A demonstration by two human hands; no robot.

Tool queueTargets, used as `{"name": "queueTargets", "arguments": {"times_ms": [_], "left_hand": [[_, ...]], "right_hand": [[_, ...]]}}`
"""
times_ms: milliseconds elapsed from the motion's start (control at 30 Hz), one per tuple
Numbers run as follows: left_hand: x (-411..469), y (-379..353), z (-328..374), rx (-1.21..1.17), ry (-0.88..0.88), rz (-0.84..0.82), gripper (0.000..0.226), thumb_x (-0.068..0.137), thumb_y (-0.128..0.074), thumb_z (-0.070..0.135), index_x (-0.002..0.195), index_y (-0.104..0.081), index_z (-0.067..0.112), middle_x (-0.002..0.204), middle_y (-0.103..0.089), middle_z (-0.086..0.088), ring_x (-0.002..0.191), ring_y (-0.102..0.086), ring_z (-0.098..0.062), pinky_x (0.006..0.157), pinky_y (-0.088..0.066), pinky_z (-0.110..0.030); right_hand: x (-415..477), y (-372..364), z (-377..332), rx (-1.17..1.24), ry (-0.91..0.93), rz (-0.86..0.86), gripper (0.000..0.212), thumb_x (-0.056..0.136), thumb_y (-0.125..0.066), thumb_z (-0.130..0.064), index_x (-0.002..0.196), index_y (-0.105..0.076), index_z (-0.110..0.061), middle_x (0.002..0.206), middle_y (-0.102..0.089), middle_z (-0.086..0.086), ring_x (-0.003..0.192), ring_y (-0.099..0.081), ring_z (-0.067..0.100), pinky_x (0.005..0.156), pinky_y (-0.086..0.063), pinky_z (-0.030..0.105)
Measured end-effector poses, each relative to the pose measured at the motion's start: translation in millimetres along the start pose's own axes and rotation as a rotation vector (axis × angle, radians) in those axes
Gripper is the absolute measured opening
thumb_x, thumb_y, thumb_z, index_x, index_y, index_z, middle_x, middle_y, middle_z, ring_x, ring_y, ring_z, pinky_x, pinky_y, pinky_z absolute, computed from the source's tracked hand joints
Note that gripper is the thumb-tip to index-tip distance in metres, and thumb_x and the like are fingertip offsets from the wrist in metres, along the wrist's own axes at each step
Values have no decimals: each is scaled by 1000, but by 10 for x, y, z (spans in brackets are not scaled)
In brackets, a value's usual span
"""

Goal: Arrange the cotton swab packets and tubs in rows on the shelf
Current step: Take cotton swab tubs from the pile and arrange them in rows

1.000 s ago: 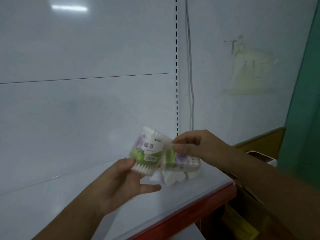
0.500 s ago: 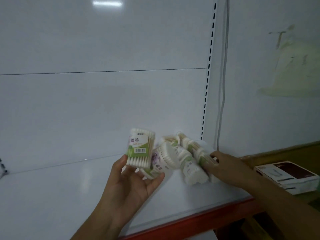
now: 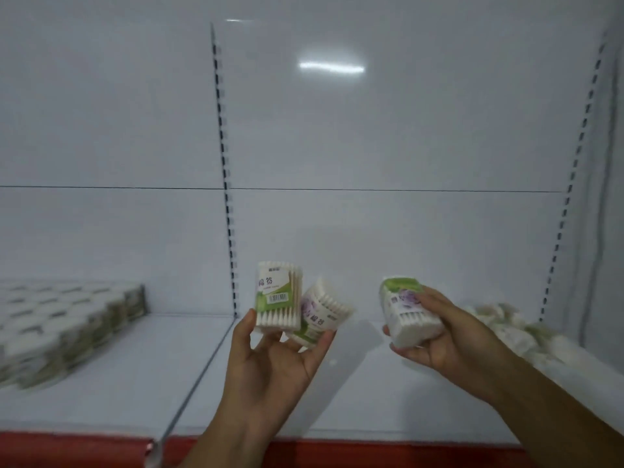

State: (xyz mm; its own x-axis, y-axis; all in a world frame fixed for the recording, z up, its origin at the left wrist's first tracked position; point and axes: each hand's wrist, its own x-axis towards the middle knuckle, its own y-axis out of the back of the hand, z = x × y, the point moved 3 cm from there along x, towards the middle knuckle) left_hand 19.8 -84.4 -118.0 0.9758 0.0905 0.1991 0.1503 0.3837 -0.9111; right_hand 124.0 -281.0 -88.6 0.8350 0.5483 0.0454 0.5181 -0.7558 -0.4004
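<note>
While left grip [image 3: 280, 359] clamps two swab packets [image 3: 277, 298], right grip [image 3: 449, 336] clamps third packet [image 3: 405, 309], above shelf [image 3: 371, 400]

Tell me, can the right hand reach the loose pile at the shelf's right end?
Probably yes: the pile lies just beyond the right hand with nothing between them, but that hand grips a packet.

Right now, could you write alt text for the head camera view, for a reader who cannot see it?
A person's left hand holds two cotton swab packets, an upright packet and a tilted packet; the right hand holds a third packet, above a white shelf. Rows of packets fill the far left; a loose pile lies far right.
</note>
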Motion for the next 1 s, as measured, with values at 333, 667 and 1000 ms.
{"name": "queueTargets", "arguments": {"times_ms": [333,667,1000], "left_hand": [[-1779,666,1977,-54,-299,202,101,37,-96,26,128,-58,8,129,-56,-28,117,-55,-48,98,-44,-57],[-2615,1167,3306,-1,-508,265,96,39,-95,27,127,-61,8,133,-55,-23,122,-51,-47,101,-39,-55],[-2687,1236,4990,90,-748,184,67,68,-76,46,124,-64,11,135,-54,-22,123,-51,-46,108,-35,-52]], "right_hand": [[183,-2721,1471,143,-224,-359,47,72,-62,-17,118,-61,-25,113,-67,20,97,-66,43,66,-56,48],[532,-4318,2080,-75,-379,-568,68,54,-78,-10,118,-56,-2,105,-66,27,86,-68,40,64,-57,44],[1088,-5526,2558,-1283,484,-549,44,71,-61,-51,107,-38,-40,97,-51,-16,86,-56,3,71,-50,25]]}}
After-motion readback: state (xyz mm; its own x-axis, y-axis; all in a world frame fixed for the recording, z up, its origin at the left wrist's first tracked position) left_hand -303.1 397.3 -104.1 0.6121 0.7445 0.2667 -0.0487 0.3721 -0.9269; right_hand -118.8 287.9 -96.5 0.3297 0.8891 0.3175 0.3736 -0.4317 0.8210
